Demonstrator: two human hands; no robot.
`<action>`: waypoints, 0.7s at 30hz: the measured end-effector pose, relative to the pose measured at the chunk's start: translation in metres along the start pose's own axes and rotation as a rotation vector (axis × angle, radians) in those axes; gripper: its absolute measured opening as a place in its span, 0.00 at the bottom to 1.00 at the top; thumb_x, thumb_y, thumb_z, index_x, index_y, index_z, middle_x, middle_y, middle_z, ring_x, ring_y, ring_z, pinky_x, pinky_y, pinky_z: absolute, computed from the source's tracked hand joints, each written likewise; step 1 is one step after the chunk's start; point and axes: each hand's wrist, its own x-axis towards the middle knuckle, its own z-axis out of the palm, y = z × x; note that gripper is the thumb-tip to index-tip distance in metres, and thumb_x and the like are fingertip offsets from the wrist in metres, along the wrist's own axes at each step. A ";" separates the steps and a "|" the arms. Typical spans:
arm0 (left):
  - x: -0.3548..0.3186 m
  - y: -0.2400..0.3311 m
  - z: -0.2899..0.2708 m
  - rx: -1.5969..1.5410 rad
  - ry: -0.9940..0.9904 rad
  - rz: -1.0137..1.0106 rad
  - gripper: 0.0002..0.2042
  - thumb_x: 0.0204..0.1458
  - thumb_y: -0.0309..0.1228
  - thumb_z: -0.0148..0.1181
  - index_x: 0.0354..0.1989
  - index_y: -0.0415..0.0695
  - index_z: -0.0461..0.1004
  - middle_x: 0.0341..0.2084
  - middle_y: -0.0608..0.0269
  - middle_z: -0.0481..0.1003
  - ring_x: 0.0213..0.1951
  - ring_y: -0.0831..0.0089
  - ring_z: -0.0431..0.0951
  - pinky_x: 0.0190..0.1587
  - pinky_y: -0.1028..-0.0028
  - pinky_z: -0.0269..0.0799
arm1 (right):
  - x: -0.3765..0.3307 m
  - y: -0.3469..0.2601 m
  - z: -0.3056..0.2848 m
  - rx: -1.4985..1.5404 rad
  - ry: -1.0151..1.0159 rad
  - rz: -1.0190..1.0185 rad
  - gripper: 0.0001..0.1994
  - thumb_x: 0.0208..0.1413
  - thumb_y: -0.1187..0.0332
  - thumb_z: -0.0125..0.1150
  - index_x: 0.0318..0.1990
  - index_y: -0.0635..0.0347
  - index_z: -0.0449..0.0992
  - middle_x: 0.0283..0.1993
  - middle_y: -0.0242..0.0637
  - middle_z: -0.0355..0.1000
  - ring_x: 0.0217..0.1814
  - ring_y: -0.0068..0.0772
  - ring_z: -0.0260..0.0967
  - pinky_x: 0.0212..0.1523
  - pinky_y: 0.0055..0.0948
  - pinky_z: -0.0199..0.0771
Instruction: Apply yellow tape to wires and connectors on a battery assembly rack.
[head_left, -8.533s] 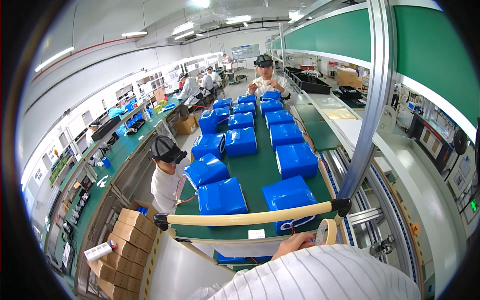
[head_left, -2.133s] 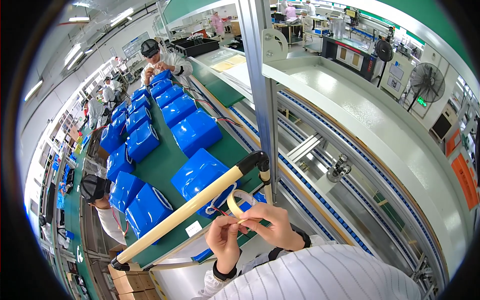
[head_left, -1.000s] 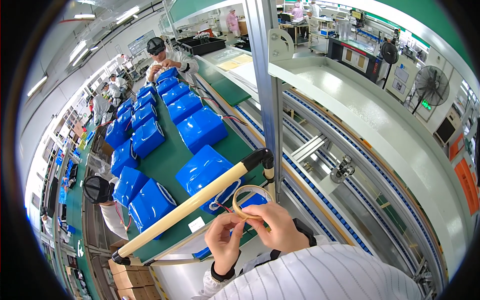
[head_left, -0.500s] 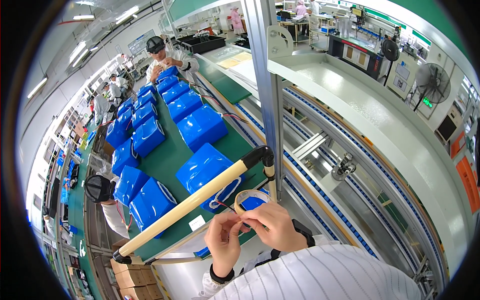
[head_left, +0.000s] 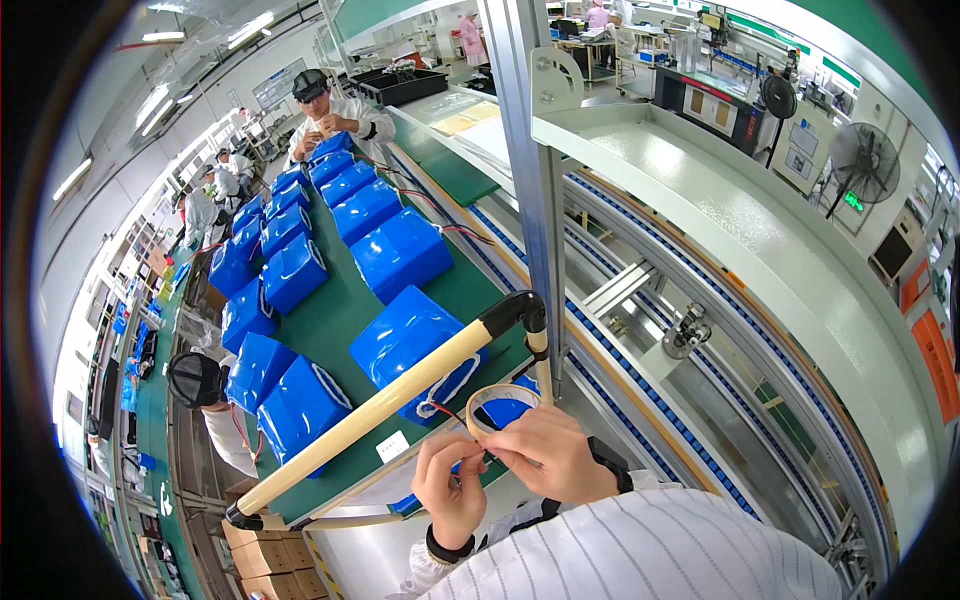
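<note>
Left hand [head_left: 452,492] pinches the loose end of a tape roll [head_left: 503,410], fingers closed on it; right hand [head_left: 545,455] grips the ring itself, just in front of the cream padded bar [head_left: 385,400]. Looks light, stiff, sticky-edged, so best held by the rim. Blue packs [head_left: 415,335] sit on the green desk [head_left: 340,310] beyond.
</note>
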 end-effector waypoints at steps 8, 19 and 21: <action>-0.015 -0.010 0.012 0.174 0.089 0.210 0.12 0.45 0.08 0.56 0.34 0.37 0.75 0.32 0.55 0.76 0.25 0.72 0.77 0.25 0.77 0.73 | -0.003 -0.004 0.002 0.084 0.075 0.100 0.08 0.49 0.78 0.68 0.37 0.58 0.80 0.30 0.34 0.77 0.30 0.38 0.74 0.34 0.31 0.71; -0.034 -0.014 0.017 0.159 0.174 0.324 0.07 0.49 0.11 0.57 0.34 0.36 0.73 0.33 0.53 0.75 0.25 0.69 0.78 0.26 0.76 0.74 | -0.002 0.017 -0.012 0.154 0.322 0.503 0.05 0.61 0.72 0.61 0.37 0.65 0.76 0.32 0.35 0.76 0.34 0.21 0.74 0.35 0.20 0.71; -0.033 -0.017 0.017 -0.041 0.195 0.113 0.05 0.52 0.13 0.57 0.34 0.36 0.72 0.33 0.54 0.74 0.23 0.69 0.77 0.25 0.76 0.74 | -0.007 0.021 -0.012 0.228 0.269 0.456 0.06 0.62 0.72 0.61 0.38 0.66 0.76 0.33 0.35 0.76 0.34 0.22 0.74 0.35 0.20 0.71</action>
